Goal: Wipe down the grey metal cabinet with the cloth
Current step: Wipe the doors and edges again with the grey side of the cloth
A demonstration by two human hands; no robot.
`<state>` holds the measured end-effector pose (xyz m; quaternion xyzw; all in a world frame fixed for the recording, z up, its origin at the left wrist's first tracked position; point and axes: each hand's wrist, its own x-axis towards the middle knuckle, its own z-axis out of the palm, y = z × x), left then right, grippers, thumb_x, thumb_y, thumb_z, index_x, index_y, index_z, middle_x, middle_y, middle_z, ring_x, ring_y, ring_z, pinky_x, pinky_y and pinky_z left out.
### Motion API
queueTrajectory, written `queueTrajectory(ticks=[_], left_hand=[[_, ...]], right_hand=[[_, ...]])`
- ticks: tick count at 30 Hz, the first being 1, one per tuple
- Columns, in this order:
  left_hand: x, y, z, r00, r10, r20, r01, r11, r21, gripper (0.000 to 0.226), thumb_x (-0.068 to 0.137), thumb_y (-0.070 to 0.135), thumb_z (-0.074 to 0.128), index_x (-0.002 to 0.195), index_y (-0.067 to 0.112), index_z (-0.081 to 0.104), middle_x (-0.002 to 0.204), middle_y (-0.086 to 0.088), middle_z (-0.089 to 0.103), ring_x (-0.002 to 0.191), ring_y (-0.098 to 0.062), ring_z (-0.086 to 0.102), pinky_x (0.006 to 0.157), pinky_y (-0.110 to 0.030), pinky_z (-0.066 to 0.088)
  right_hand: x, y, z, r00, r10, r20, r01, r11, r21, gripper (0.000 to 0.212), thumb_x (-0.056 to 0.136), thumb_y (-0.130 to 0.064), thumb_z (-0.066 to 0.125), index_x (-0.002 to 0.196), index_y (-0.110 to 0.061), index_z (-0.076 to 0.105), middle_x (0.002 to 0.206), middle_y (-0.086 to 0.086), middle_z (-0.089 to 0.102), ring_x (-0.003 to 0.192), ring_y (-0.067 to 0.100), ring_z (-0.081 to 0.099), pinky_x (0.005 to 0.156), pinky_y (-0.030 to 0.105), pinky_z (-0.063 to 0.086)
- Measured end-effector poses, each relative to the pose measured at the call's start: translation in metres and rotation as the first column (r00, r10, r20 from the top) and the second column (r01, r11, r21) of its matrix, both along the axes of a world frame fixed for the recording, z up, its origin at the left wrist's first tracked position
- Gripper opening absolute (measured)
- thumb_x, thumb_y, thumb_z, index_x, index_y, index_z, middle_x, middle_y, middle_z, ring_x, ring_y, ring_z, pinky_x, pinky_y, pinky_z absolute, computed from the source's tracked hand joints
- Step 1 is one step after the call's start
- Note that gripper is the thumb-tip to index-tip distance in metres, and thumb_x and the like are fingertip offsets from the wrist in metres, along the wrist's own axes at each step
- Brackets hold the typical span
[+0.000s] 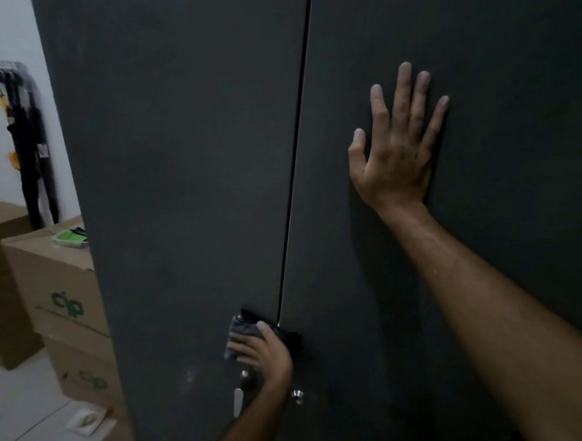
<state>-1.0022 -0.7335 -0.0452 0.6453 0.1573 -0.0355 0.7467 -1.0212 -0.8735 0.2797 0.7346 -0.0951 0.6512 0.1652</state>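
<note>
A tall dark grey metal cabinet (pixel 185 145) with two shut doors fills most of the view, with a narrow seam running down between them. My left hand (pixel 264 351) presses a dark folded cloth (pixel 242 330) against the left door low down, right beside the seam, its fingers spread over the cloth. My right hand (pixel 396 145) lies flat on the right door higher up, fingers straight and spread. Below the cloth sit a metal handle (pixel 237 399) on the left door and a round silver knob (pixel 297 394) on the right door.
Cardboard boxes (pixel 54 284) with green print are stacked to the left of the cabinet, a green packet (pixel 70 239) on top of one. Black umbrellas (pixel 31 150) hang against the white wall behind. Pale floor tiles (pixel 9 404) show at the lower left.
</note>
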Motion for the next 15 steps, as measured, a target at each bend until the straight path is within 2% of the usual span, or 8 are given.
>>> queueTrajectory(ticks=[4, 6, 10, 12, 15], left_hand=[[0.067, 0.077, -0.001, 0.965, 0.238, -0.106, -0.244, 0.969, -0.042, 0.067, 0.116, 0.037, 0.020, 0.164, 0.001, -0.008, 0.175, -0.016, -0.012, 0.163, -0.029, -0.012, 0.130, -0.046, -0.005], [0.082, 0.098, -0.001, 0.957, 0.266, -0.116, -0.270, 0.963, -0.022, 0.066, 0.116, 0.038, 0.018, 0.165, 0.001, -0.008, 0.176, -0.015, -0.011, 0.163, -0.028, -0.011, 0.130, -0.045, -0.003], [0.046, 0.056, -0.007, 0.995, 0.098, -0.020, -0.096, 0.991, 0.091, 0.058, 0.117, 0.025, 0.016, 0.164, -0.002, -0.003, 0.173, -0.023, -0.014, 0.161, -0.038, -0.015, 0.130, -0.050, -0.006], [0.029, 0.032, -0.006, 0.999, 0.037, -0.016, -0.037, 0.999, 0.031, 0.064, 0.116, 0.031, 0.020, 0.163, -0.002, -0.007, 0.173, -0.022, -0.015, 0.161, -0.035, -0.015, 0.130, -0.048, -0.008], [0.058, 0.068, -0.009, 0.998, 0.036, -0.046, -0.033, 0.998, 0.056, 0.064, 0.116, 0.030, 0.022, 0.163, -0.001, -0.008, 0.174, -0.019, -0.014, 0.162, -0.034, -0.013, 0.130, -0.048, -0.005]], right_hand=[[-0.004, 0.001, 0.001, 0.998, 0.057, -0.002, -0.057, 0.998, -0.004, 0.054, 0.101, -0.035, 0.046, 0.151, -0.015, 0.045, 0.165, 0.022, 0.026, 0.154, 0.043, 0.022, 0.120, 0.069, 0.018], [-0.003, 0.008, -0.002, 0.987, 0.154, -0.041, -0.157, 0.986, -0.061, 0.051, 0.098, -0.030, 0.052, 0.146, -0.012, 0.052, 0.163, 0.022, 0.030, 0.153, 0.043, 0.024, 0.119, 0.072, 0.016], [0.019, 0.065, -0.022, 0.927, 0.325, -0.189, -0.361, 0.908, -0.212, 0.049, 0.092, -0.024, 0.061, 0.138, -0.007, 0.061, 0.157, 0.021, 0.043, 0.149, 0.042, 0.035, 0.116, 0.072, 0.022], [0.037, 0.103, -0.032, 0.890, 0.375, -0.259, -0.439, 0.859, -0.263, 0.046, 0.092, -0.021, 0.061, 0.135, -0.006, 0.065, 0.154, 0.020, 0.048, 0.147, 0.041, 0.040, 0.116, 0.068, 0.028], [0.060, 0.139, -0.045, 0.828, 0.385, -0.409, -0.522, 0.796, -0.307, 0.042, 0.094, -0.019, 0.058, 0.134, -0.007, 0.065, 0.155, 0.020, 0.047, 0.148, 0.039, 0.038, 0.119, 0.061, 0.030]])
